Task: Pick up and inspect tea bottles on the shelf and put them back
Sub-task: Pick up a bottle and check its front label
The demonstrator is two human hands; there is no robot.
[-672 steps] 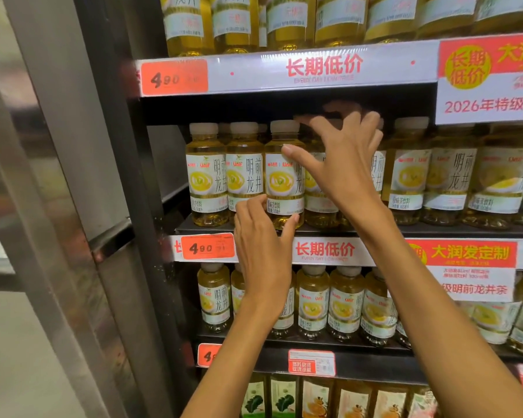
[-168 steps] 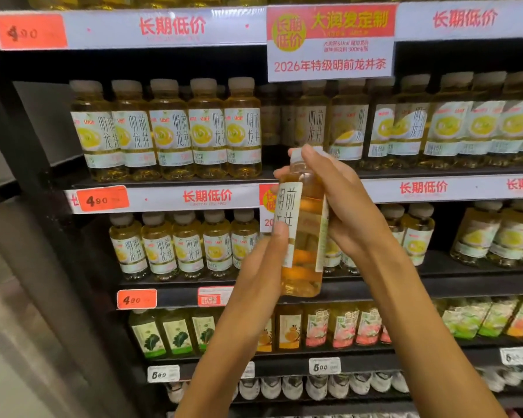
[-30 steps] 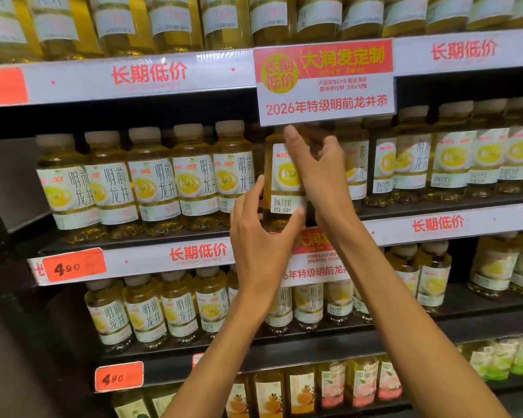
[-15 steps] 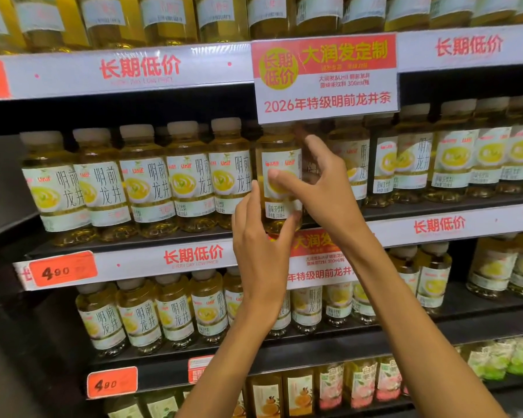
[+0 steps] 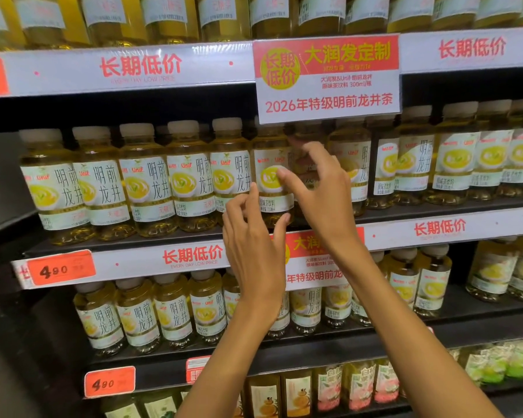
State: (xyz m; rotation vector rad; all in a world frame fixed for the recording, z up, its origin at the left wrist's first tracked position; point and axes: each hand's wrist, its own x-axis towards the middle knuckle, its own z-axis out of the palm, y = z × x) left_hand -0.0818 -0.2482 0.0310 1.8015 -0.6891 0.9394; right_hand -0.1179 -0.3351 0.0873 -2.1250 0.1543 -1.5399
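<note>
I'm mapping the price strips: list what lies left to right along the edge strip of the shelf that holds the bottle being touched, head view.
Orange 4.90 price tag → red slogan lettering → left hand → red-and-white promo card, partly behind the wrists → right-hand red slogan lettering.

orange price tag (image 5: 61, 268), red-and-white promo sign (image 5: 326, 78), pink-labelled drinks (image 5: 357, 387) on bottom shelf

There is only the one view, from a camera worn on the person's head, facing straight into the shop shelf (image 5: 127, 242) from close up, at about the height of the second row of tea bottles (image 5: 151, 179). Four tiers show, the top and bottom ones cut off. Both forearms reach in from the lower edge, left hand (image 5: 254, 245) and right hand (image 5: 320, 194) near centre
</note>
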